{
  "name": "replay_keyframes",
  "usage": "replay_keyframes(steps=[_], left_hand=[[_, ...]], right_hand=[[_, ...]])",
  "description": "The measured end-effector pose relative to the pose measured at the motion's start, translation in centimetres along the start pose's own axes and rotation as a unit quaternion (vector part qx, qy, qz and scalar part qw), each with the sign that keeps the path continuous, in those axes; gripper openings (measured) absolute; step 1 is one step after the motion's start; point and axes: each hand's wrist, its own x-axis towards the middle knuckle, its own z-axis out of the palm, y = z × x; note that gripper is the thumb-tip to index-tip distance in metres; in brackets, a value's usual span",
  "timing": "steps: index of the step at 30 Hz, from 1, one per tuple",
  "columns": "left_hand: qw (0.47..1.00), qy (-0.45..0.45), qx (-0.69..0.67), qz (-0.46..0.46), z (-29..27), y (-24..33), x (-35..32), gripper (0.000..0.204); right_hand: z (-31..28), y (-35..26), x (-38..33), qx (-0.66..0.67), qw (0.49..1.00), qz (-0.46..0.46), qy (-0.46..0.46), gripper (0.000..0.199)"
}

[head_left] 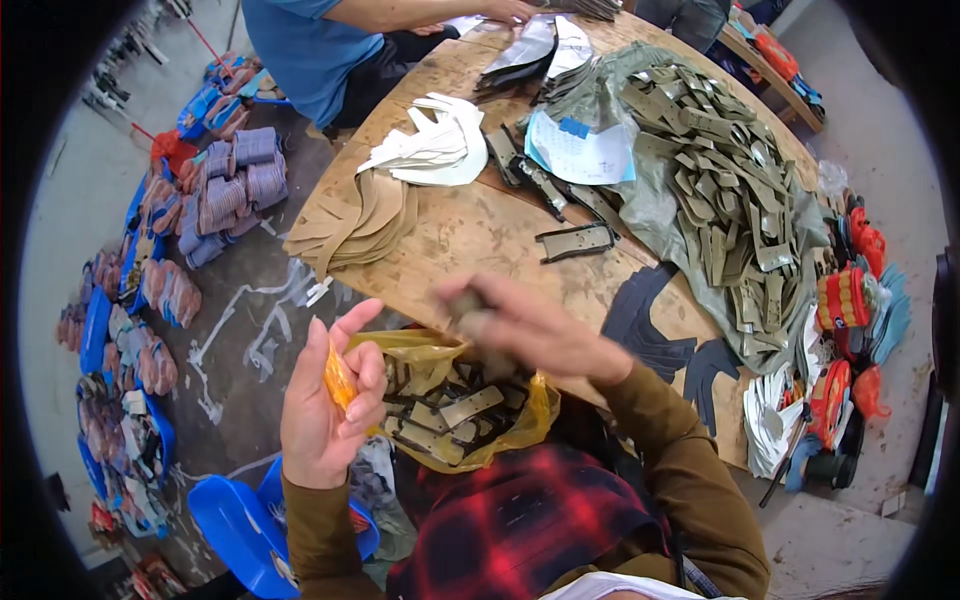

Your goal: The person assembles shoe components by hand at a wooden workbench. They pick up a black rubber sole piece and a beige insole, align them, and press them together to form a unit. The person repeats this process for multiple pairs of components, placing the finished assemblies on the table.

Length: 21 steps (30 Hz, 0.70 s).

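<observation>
My left hand (328, 400) is partly curled, its index finger raised, around a shiny orange-yellow bit of plastic (341, 376) like the bag below. Motion smears my right hand (530, 325), which is over the bag's far side; a blurred olive piece (470, 308) shows at its fingers, its exact shape unclear. Between my hands, in front of my lap, the translucent yellow plastic bag (540, 412) gapes at the top. Inside lie several flat olive pieces with dark edges (470, 405). Part of the bag's far rim is hidden behind my right hand.
On the wooden table (470, 240) lie a heap of olive pieces (735, 190), tan strips (365, 225), white strips (435, 145), dark cut pieces (645, 325) and a paper sheet (580, 150). A co-worker's arm (400, 12) reaches across the far end. Blue baskets (235, 535) stand at left.
</observation>
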Motion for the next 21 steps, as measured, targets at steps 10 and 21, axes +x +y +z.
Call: replay_keyframes(steps=[10,21], left_hand=[[1.000,-0.016,0.002,-0.005,0.0,-0.1,0.4,0.055],[1.000,-0.018,-0.011,0.000,-0.2,-0.3,0.5,0.058]], right_hand=[[-14.7,13.1,-1.4,-0.593,0.734,0.149,0.294,0.057],[-12.6,10.9,-4.1,-0.583,0.791,0.136,0.126,0.090]])
